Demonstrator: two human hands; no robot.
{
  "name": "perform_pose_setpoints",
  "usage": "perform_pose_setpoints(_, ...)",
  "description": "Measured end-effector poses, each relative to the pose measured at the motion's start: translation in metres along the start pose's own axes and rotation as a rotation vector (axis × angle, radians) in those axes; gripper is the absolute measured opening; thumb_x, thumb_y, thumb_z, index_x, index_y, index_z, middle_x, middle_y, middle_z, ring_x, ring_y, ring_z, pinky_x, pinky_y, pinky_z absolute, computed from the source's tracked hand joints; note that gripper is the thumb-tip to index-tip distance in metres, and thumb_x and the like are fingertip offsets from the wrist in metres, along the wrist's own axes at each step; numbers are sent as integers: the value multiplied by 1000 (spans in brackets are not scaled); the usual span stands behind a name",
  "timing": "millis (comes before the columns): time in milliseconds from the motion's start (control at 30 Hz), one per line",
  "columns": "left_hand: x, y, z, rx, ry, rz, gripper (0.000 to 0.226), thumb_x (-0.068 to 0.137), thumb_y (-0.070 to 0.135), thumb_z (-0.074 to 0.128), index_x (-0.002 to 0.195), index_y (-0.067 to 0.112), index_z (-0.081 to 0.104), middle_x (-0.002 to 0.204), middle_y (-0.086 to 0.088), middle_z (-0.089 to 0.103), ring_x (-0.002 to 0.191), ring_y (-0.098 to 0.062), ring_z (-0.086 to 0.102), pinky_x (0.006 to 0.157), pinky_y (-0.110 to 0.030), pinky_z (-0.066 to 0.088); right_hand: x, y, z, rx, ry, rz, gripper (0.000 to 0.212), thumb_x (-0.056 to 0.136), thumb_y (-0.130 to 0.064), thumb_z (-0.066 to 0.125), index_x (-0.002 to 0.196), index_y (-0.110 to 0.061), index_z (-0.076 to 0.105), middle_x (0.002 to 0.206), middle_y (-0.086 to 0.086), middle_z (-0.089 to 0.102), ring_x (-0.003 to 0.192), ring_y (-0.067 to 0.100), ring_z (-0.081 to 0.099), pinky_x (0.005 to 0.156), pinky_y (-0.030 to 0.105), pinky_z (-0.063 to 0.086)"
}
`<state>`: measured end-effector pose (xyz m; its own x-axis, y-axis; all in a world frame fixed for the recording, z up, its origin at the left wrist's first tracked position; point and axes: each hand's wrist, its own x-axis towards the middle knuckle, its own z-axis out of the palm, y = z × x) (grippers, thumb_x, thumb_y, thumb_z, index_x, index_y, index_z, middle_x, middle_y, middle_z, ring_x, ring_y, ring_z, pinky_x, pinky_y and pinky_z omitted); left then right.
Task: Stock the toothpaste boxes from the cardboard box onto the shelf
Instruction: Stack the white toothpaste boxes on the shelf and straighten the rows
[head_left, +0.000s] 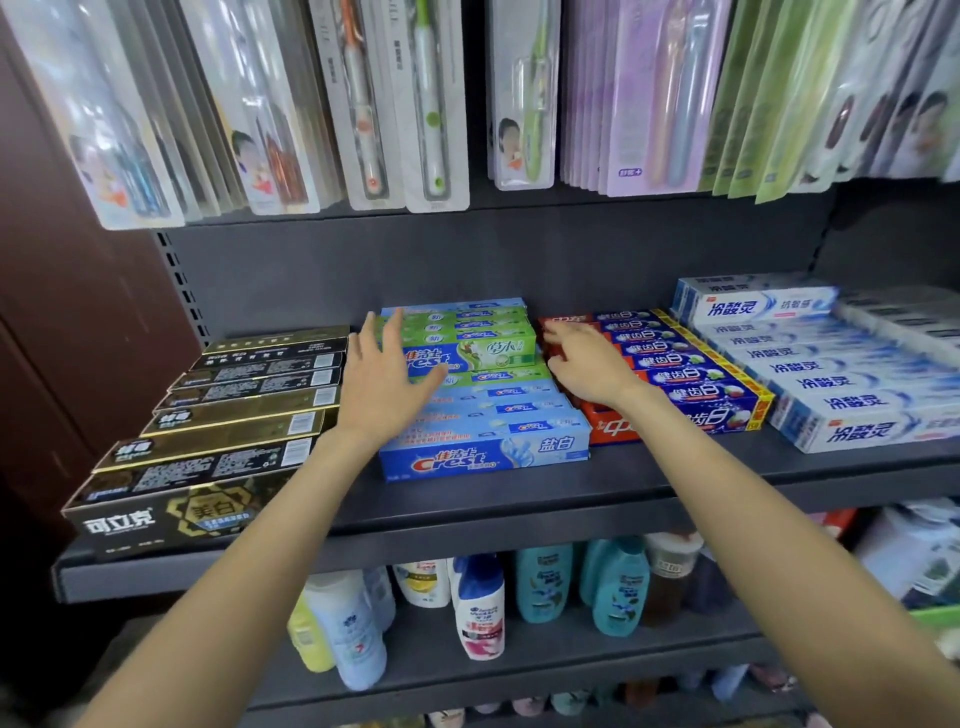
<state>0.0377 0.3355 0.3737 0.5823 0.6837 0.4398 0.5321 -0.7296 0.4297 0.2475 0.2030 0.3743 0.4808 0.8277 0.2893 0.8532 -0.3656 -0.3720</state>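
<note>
Two bare forearms reach up from the bottom edge toward the dark shelf (467, 499). Left hand (382, 387) fingers straight and spread, palm down, resting on the left end of the Crest toothpaste boxes (483, 400), holding nothing. Right hand (587, 364) fingers extended, slightly bent, lying over the right end of the same stack and the near end of the red-and-blue boxes (675, 374); whether it touches them or hovers, cannot tell; nothing gripped. Crest stack sits mid-shelf: green boxes at the back and on top, blue ones in front, the front blue box close to the shelf edge. Left of the Crest stack, black-and-gold boxes (218, 426) in a row. Right of it the red-and-blue boxes, then white-and-blue boxes (831, 379). Above the Crest stack, packaged toothbrushes (395, 104) hang. Below it, shampoo bottles (478, 603) on the lower shelf.
</note>
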Motion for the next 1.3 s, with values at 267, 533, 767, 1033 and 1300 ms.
perform_pose_setpoints(267, 16, -2, 14, 160, -118, -101, 75, 85, 52, 58, 146, 24, 25, 156, -9, 11, 136, -39, 22, 104, -47, 32, 14, 0, 0, -139, -199, 78, 57, 93, -26, 42, 146, -7, 28, 154, 13, 23, 143, 27, 16, 115, 39, 20)
perform_pose_setpoints(533, 21, -2, 18, 171, -111, -68, 65, 89, 46, 55, 145, 29, 27, 154, -6, 19, 131, -39, 31, 101, -46, 38, 16, 3, 5, -105, -235, 60, 62, 92, -23, 43, 149, -10, 21, 157, 6, 16, 146, 19, 6, 117, 40, 10)
perform_pose_setpoints(767, 24, -4, 20, 69, -87, -132, 71, 87, 49, 57, 145, 19, 28, 155, -14, 12, 135, -38, 28, 105, -46, 34, -2, 7, -6, -118, -37, 38, 50, 91, -14, 43, 139, -6, 38, 140, 6, 49, 139, 22, 24, 111, 38, 24)
perform_pose_setpoints(1033, 31, -1, 18, 15, 5, -135, 58, 86, 43, 62, 131, 13, 40, 138, -12, 38, 117, -32, 48, 90, -38, 44, -17, -2, -6, -201, -74, -8, 46, 95, -20, 40, 139, -7, 40, 140, 0, 49, 140, 18, 21, 112, 36, 18)
perform_pose_setpoints(1300, 29, -5, 20, 108, -26, -94, 57, 90, 45, 54, 139, 22, 37, 146, -11, 30, 124, -36, 40, 96, -42, 41, -18, -6, 1, -80, -136, -10, 49, 96, -20, 42, 142, -4, 36, 149, 5, 38, 141, 17, 23, 113, 31, 20)
